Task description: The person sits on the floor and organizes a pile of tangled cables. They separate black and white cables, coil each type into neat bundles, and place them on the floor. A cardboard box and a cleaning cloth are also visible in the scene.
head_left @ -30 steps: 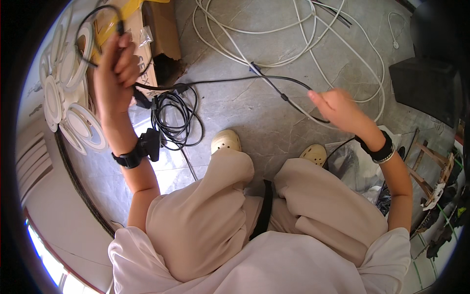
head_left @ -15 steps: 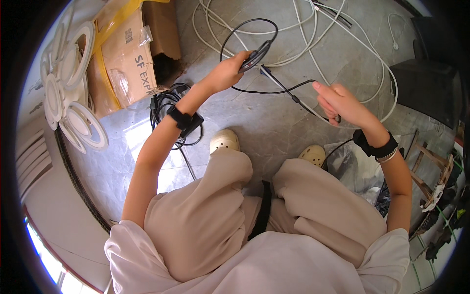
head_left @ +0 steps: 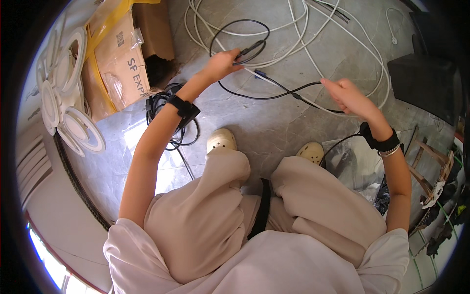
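My left hand (head_left: 220, 65) is closed around a looped black cable (head_left: 264, 98), above the grey tiled floor (head_left: 254, 127), with the loop standing out beyond my fingertips. My right hand (head_left: 347, 98) grips another stretch of that cable, its thumb on top; the cable runs between both hands. Loose white cables (head_left: 313, 63) lie in wide loops beneath and beyond my hands, crossed by the black one. A separate bundle of coiled black cable (head_left: 156, 105) rests on the floor below my left forearm.
An open cardboard box (head_left: 110, 68) with yellow tape and white ring-shaped fixtures (head_left: 73, 127) are at left. A black box-like object (head_left: 421, 85) stands at right, above a clear plastic bag (head_left: 347, 164) and wooden pieces (head_left: 433, 152). My clog-shod feet (head_left: 220, 142) are below my hands.
My left hand has swung from above the box at left toward the middle, carrying the loop, then shifted slightly left. My right hand has turned and moved a little rightward, still on the cable.
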{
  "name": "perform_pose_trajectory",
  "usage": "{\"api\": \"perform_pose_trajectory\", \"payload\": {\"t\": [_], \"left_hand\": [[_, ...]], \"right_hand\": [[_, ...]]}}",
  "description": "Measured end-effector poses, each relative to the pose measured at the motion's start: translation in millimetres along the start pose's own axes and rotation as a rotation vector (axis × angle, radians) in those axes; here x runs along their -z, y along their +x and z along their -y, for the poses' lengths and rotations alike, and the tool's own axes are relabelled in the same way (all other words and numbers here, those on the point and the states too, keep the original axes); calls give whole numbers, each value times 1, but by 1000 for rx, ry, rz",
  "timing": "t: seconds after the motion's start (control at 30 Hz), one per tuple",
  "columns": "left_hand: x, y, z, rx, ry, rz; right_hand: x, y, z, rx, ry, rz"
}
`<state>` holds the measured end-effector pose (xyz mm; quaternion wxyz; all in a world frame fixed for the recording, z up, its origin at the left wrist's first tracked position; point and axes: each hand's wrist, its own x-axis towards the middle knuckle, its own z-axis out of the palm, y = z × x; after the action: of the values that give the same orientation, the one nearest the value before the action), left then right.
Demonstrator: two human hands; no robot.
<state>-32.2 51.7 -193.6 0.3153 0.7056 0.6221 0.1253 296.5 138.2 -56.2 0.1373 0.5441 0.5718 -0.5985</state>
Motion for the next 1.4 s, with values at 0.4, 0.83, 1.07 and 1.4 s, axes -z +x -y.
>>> {"api": "perform_pose_trajectory", "payload": {"t": [0.4,0.83,1.07,1.4], "left_hand": [[-13,-12,8,143,94,-31],[-25,-23,7,42,-142,-62],[-41,-24,12,141,-47,-101],[-27,-19,-27,27,-206,-110]], "right_hand": [[10,55,-52,124,-256,-46],[-1,100,-72,366,-585,-133],[-1,98,-68,391,-602,-148],[3,93,-59,388,-632,-115]]}}
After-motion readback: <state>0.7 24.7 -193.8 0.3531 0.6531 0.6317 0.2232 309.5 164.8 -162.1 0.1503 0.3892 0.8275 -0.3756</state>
